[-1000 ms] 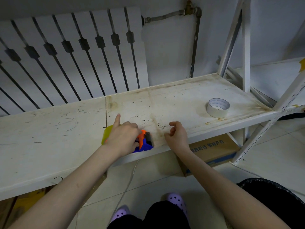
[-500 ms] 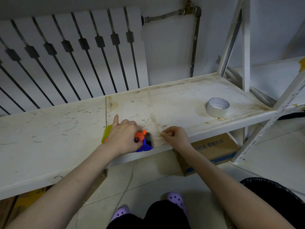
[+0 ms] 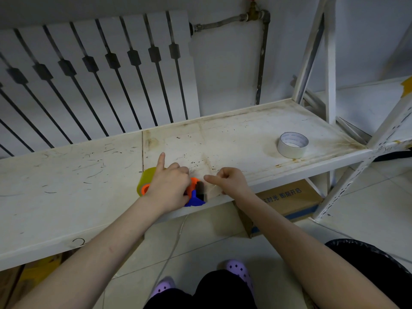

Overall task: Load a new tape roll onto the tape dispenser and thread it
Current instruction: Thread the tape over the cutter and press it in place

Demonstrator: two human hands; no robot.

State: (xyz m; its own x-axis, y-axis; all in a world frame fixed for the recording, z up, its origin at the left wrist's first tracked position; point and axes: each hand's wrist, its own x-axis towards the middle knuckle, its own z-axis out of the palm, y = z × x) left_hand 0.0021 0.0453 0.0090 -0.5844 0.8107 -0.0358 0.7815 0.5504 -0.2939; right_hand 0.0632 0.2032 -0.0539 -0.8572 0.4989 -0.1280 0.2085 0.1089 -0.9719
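Note:
An orange and blue tape dispenser [image 3: 196, 195] lies near the front edge of the white shelf [image 3: 234, 139]. A yellowish clear tape roll [image 3: 146, 178] sits on it, at its left end. My left hand [image 3: 170, 186] presses down on the dispenser, index finger pointing away from me. Just right of the dispenser's head, my right hand [image 3: 227, 180] pinches what looks like the clear tape's free end; the tape itself is barely visible. A white tape roll [image 3: 292, 144] stands alone at the shelf's right end.
A radiator [image 3: 89, 74] stands behind the shelf, with a pipe [image 3: 260, 56] to its right. A cardboard box [image 3: 287, 201] sits on the floor under the shelf. A black bin [image 3: 379, 268] is at the lower right. White rack uprights [image 3: 327, 54] rise at the right.
My right hand has moved left toward the dispenser's head and closed into a pinch. My left hand has stayed on the dispenser, shifting slightly.

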